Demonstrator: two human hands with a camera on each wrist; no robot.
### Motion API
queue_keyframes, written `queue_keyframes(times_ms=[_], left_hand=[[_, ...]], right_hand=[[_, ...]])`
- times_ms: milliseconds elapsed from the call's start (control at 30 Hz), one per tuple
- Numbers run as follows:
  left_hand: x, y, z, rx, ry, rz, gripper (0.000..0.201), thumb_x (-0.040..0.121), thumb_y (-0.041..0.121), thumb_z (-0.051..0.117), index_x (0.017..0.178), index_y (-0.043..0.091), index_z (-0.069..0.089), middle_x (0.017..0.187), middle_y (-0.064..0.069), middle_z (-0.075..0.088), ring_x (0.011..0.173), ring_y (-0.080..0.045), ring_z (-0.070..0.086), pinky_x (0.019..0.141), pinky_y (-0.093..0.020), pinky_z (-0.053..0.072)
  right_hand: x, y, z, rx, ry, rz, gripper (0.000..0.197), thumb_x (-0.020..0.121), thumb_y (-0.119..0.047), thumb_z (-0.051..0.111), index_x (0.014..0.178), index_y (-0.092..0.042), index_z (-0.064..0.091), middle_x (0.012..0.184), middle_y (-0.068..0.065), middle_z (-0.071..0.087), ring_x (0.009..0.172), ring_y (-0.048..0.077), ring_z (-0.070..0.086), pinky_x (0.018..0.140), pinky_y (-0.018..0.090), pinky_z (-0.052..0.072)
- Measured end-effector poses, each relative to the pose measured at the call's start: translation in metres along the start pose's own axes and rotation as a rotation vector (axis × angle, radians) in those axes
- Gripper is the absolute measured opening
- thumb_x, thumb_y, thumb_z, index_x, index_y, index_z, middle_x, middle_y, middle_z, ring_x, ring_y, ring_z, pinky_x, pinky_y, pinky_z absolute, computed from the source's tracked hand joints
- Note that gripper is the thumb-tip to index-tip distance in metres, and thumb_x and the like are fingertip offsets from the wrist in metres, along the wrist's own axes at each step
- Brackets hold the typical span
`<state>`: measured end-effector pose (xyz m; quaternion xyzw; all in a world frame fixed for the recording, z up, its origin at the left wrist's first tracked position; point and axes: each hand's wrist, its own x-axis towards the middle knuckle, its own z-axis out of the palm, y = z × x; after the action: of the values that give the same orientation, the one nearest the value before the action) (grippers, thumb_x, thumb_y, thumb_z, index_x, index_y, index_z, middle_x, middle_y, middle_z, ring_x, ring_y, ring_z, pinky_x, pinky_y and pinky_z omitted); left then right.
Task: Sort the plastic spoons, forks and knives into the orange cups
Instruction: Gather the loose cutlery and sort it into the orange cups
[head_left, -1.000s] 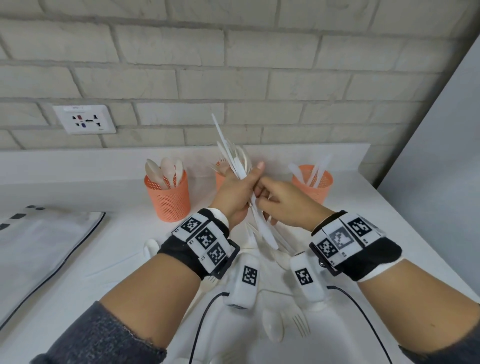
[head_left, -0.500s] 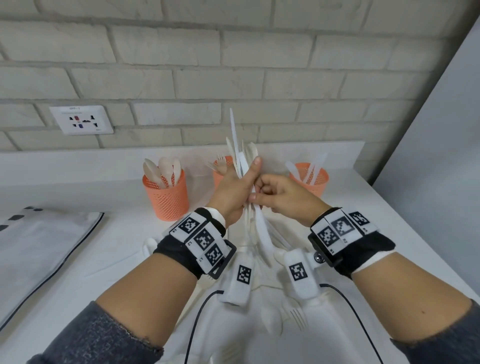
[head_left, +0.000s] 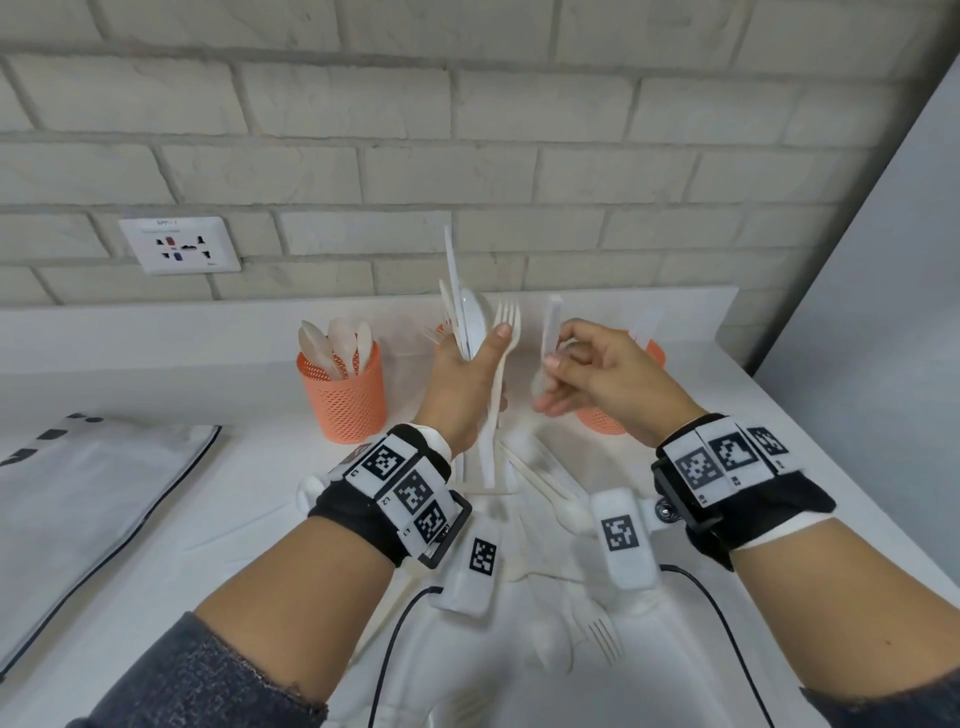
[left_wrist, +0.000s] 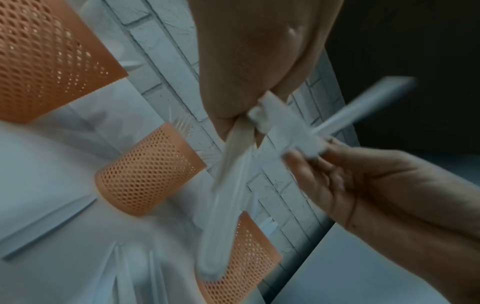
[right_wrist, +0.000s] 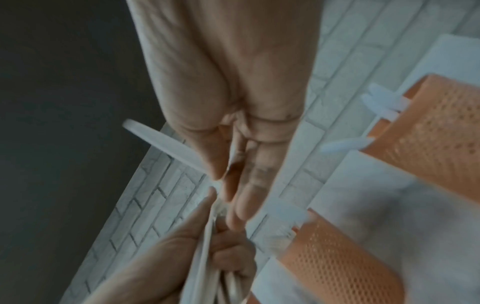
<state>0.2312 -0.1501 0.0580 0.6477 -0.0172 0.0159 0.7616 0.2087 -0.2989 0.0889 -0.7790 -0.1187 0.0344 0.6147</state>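
1. The left hand (head_left: 460, 384) grips a bunch of white plastic cutlery (head_left: 470, 332) upright, fork tines and a knife tip pointing up, above the white tabletop (head_left: 208, 519).
2. The right hand (head_left: 597, 374) pinches one white plastic utensil (head_left: 549, 332), its long axis near vertical, just beside the bunch.
3. Three orange mesh cups (head_left: 345, 395) stand behind, the left one holding spoons.

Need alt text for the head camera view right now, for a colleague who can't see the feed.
Above a white counter, the left hand grips a bundle of white plastic cutlery upright, while the right hand pinches one white piece apart from it. Three orange cups stand behind by a brick wall; the left cup holds spoons. More cutlery lies below the wrists.
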Motion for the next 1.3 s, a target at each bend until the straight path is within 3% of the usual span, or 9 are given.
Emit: queue_keyframes(times_ms=[167, 367, 500, 600, 733, 833, 933, 1100, 1300], left_hand=[[-0.003, 0.0, 0.002, -0.02, 0.041, 0.027, 0.044, 0.09, 0.033, 0.059, 0.12, 0.002, 0.052, 0.108, -0.02, 0.066, 0.096, -0.031, 0.066, 0.086, -0.044, 0.054], [0.0, 0.004, -0.003, -0.108, 0.045, 0.003, 0.045, 0.091, 0.026, 0.059, 0.114, -0.011, 0.048, 0.067, -0.012, 0.056, 0.044, -0.021, 0.055, 0.049, -0.03, 0.046], [0.002, 0.009, -0.002, -0.148, 0.138, 0.015, 0.048, 0.084, 0.025, 0.066, 0.116, -0.007, 0.05, 0.083, -0.02, 0.066, 0.072, -0.034, 0.067, 0.067, -0.044, 0.058], [0.006, 0.008, -0.004, -0.165, 0.188, 0.003, 0.04, 0.084, 0.017, 0.067, 0.113, -0.005, 0.051, 0.091, -0.02, 0.066, 0.082, -0.034, 0.067, 0.072, -0.043, 0.057], [0.007, 0.005, -0.005, -0.165, 0.102, -0.067, 0.012, 0.087, 0.002, 0.06, 0.079, 0.005, 0.052, 0.05, -0.004, 0.053, 0.042, -0.017, 0.055, 0.046, -0.024, 0.047], [0.003, 0.007, -0.004, -0.205, 0.037, -0.096, 0.002, 0.09, 0.002, 0.056, 0.09, 0.001, 0.054, 0.055, -0.006, 0.06, 0.044, -0.014, 0.059, 0.043, -0.021, 0.049], [0.002, 0.008, -0.002, -0.235, 0.018, -0.065, 0.04, 0.088, 0.016, 0.062, 0.12, -0.003, 0.047, 0.097, -0.018, 0.064, 0.077, -0.02, 0.067, 0.062, -0.026, 0.057], [0.0, 0.006, -0.002, -0.209, -0.01, -0.023, 0.049, 0.09, 0.028, 0.059, 0.126, 0.0, 0.042, 0.103, -0.02, 0.06, 0.071, -0.018, 0.067, 0.055, -0.025, 0.055], [-0.007, 0.007, -0.001, -0.161, -0.052, 0.033, 0.027, 0.094, 0.014, 0.054, 0.115, -0.002, 0.048, 0.064, -0.004, 0.058, 0.044, -0.012, 0.052, 0.042, -0.023, 0.042]], right_hand=[[-0.002, -0.002, 0.018, 0.245, -0.056, 0.021, 0.019, 0.093, 0.004, 0.042, 0.088, 0.002, 0.06, 0.079, 0.017, 0.065, 0.069, 0.024, 0.07, 0.065, 0.027, 0.058], [-0.003, 0.004, 0.042, 0.093, 0.088, -0.05, 0.025, 0.087, 0.01, 0.049, 0.096, -0.013, 0.042, 0.087, 0.007, 0.056, 0.055, 0.008, 0.062, 0.048, 0.023, 0.05], [-0.006, 0.003, 0.054, -0.014, 0.269, -0.146, 0.026, 0.093, -0.001, 0.041, 0.116, -0.014, 0.038, 0.089, -0.004, 0.052, 0.053, -0.013, 0.051, 0.048, 0.006, 0.039], [-0.009, 0.0, 0.057, -0.134, 0.204, -0.225, 0.031, 0.085, 0.0, 0.054, 0.11, -0.016, 0.045, 0.068, -0.009, 0.042, 0.051, -0.002, 0.046, 0.05, 0.008, 0.037], [-0.003, 0.005, 0.059, -0.47, -0.014, -0.176, 0.056, 0.071, -0.006, 0.068, 0.121, -0.017, 0.045, 0.066, -0.007, 0.038, 0.061, 0.01, 0.043, 0.059, 0.023, 0.041], [0.002, 0.002, 0.055, -0.527, 0.001, -0.167, 0.045, 0.081, -0.007, 0.062, 0.123, -0.011, 0.047, 0.073, -0.002, 0.051, 0.066, 0.014, 0.05, 0.061, 0.025, 0.039], [0.001, 0.0, 0.051, -0.48, -0.049, -0.121, 0.042, 0.09, -0.009, 0.052, 0.13, -0.013, 0.043, 0.094, 0.003, 0.06, 0.084, 0.016, 0.058, 0.072, 0.024, 0.047], [-0.001, 0.002, 0.05, -0.289, -0.004, -0.085, 0.013, 0.098, -0.014, 0.039, 0.109, -0.019, 0.042, 0.064, -0.008, 0.047, 0.048, -0.002, 0.05, 0.047, 0.009, 0.038], [0.003, 0.004, 0.043, 0.062, 0.035, 0.006, 0.012, 0.101, -0.017, 0.035, 0.107, -0.016, 0.046, 0.048, -0.009, 0.052, 0.049, 0.007, 0.053, 0.053, 0.025, 0.051]])
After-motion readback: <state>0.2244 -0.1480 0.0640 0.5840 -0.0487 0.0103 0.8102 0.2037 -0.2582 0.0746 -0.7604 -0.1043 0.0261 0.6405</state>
